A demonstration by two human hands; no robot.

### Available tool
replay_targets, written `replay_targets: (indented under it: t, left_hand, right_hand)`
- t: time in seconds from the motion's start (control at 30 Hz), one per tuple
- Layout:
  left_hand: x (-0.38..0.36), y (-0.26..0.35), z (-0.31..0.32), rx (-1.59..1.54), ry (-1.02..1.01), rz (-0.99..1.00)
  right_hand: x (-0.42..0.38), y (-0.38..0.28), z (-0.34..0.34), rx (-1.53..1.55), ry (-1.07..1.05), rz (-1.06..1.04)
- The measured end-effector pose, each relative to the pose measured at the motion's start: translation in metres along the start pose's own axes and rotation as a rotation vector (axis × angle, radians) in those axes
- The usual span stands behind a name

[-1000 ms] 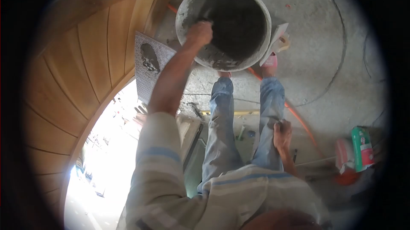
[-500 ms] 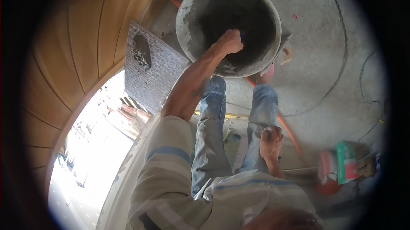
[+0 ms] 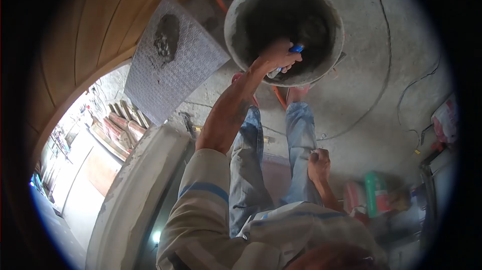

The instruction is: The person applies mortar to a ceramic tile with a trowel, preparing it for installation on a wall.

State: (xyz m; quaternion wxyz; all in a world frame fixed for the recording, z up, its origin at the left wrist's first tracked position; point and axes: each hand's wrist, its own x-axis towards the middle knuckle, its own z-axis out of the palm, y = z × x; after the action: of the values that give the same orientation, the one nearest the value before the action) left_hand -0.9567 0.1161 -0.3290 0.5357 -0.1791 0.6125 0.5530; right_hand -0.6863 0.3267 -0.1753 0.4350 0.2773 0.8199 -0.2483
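Note:
My left hand (image 3: 281, 55) is closed around the blue handle of a trowel (image 3: 297, 48), inside a large round bucket (image 3: 232, 24). Dark wet mortar (image 3: 273, 11) fills the bucket's lower part, and the trowel's blade end is hard to make out there. My right hand (image 3: 319, 163) rests against my right leg near the knee, fingers curled, with nothing visible in them. To the left of the bucket lies a grey textured tile (image 3: 188, 69) bearing a dab of mortar (image 3: 166, 39).
A curved wooden panel (image 3: 95, 24) rises at the far left. Beside my left leg runs a pale, thick ledge (image 3: 125, 189). An orange hose (image 3: 279, 98) passes under the bucket, and a dark cable (image 3: 386, 74) crosses the concrete floor. Green and red packages (image 3: 371, 193) lie at right.
My left hand has shifted slightly right and turned in the bucket, showing more of the blue handle. The view has moved. My right hand stays by my leg, fingers more curled.

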Motion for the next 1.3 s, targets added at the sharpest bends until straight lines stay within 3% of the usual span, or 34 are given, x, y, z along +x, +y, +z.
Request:
replay_targets:
  t: [0.1,0.23,0.33,0.4,0.43,0.5,0.57,0.7,0.83,0.93,1.07,1.13,1.2,1.3]
  left_hand:
    - [-0.040,0.011,-0.011,-0.053,-0.037,0.066]
    - [-0.113,0.018,-0.020,-0.045,0.056,0.131]
    - [-0.178,-0.001,-0.039,-0.076,0.214,0.217]
    - [-0.211,-0.028,-0.054,-0.012,0.468,0.439]
    - [-0.228,-0.038,-0.066,-0.011,0.477,0.445]
    - [-0.267,-0.057,-0.098,0.294,0.734,0.380]
    - [-0.296,-0.065,-0.123,0.345,0.878,0.242]
    - [-0.294,-0.096,-0.173,0.530,1.040,0.212]
    - [-0.267,-0.117,-0.199,0.625,1.092,0.261]
    - [-0.260,-0.114,-0.210,0.666,0.980,0.220]
    - [-0.277,-0.129,-0.210,0.553,0.906,0.150]
    - [-0.286,-0.108,-0.218,0.554,0.847,0.102]
    - [-0.293,-0.106,-0.223,0.617,0.861,0.142]
    - [-0.327,-0.101,-0.233,0.676,0.829,0.147]
  right_hand:
    - [-0.003,0.017,0.016,-0.084,0.029,-0.044]
    - [-0.010,-0.008,0.016,-0.154,0.014,-0.030]
    - [-0.009,-0.012,0.019,-0.169,0.010,0.002]
    - [-0.007,-0.016,0.025,-0.185,0.032,-0.057]
    - [-0.009,-0.017,0.027,-0.204,0.058,-0.088]
    - [-0.012,-0.022,0.033,-0.238,0.044,-0.073]
    - [-0.015,-0.028,0.040,-0.242,0.074,-0.041]
    - [-0.024,-0.045,0.052,-0.305,0.048,0.008]
    - [-0.040,-0.059,0.066,-0.340,0.050,0.037]
    - [-0.036,-0.059,0.081,-0.368,0.093,0.015]
    - [-0.056,-0.065,0.097,-0.418,0.053,0.110]
    - [-0.049,-0.065,0.100,-0.398,0.080,0.142]
    - [-0.054,-0.060,0.117,-0.438,0.218,0.037]
    - [-0.068,-0.079,0.116,-0.402,0.148,0.135]
